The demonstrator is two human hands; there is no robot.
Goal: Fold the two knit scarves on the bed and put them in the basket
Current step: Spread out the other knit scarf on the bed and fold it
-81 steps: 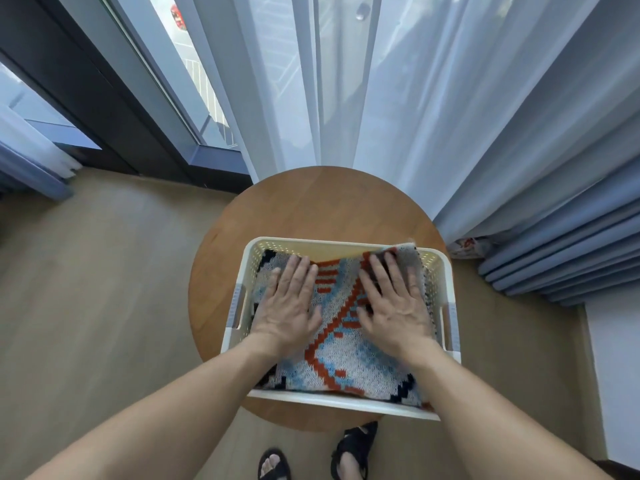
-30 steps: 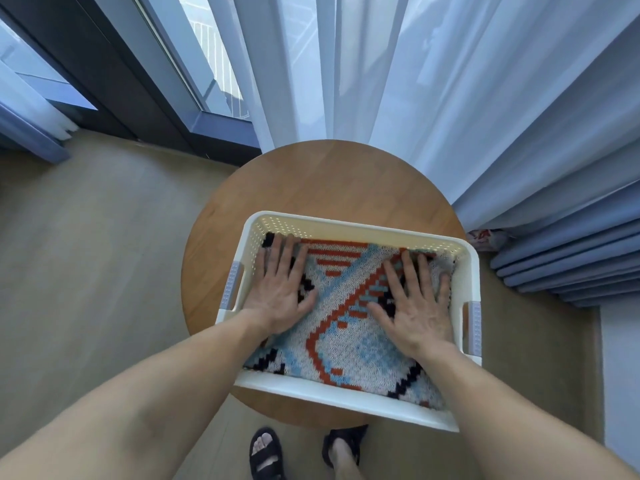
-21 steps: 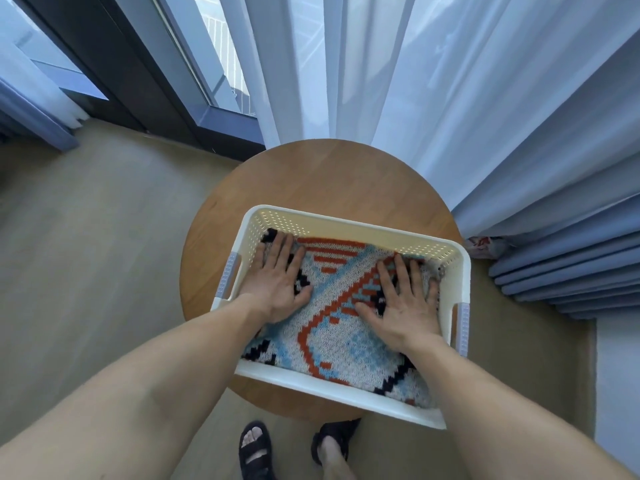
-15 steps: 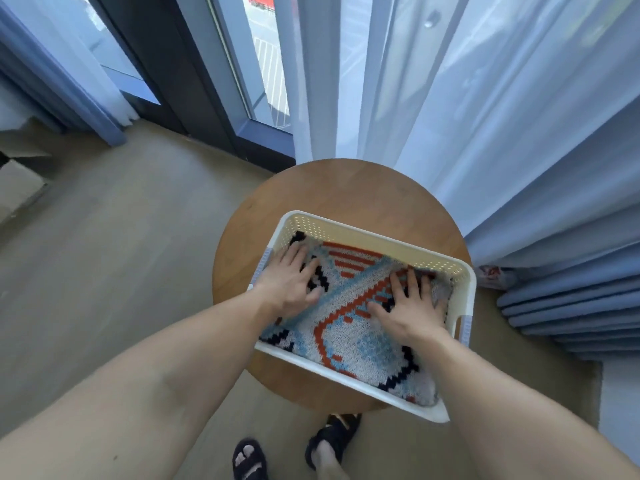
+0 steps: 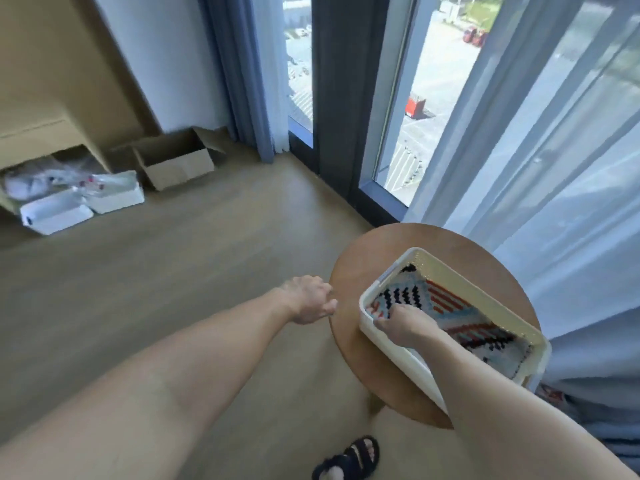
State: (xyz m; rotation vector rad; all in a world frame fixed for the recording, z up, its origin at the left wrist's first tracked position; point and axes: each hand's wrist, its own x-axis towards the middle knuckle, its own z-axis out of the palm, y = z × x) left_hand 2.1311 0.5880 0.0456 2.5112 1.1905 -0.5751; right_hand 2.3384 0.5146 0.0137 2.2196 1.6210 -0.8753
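**A:** Your right hand (image 5: 403, 323) is down inside the basket (image 5: 405, 362), in the corner nearest your left hand. Its knuckles are up and its fingers bend down onto the knit scarf (image 5: 446, 299).

**B:** The fingertips are hidden, so I cannot tell whether you pinch the scarf there or only press on it.

**A:** Your left hand (image 5: 310, 299) hangs outside the basket, beside the rim of the round table (image 5: 363, 265). Its fingers are loosely curled and it holds nothing.

**B:** The scarf lies flat in the basket and stretches away to the right of your right hand. The basket stands on the table, under your right forearm. A cardboard box (image 5: 173, 161) sits on the floor (image 5: 173, 271), far beyond your left hand.
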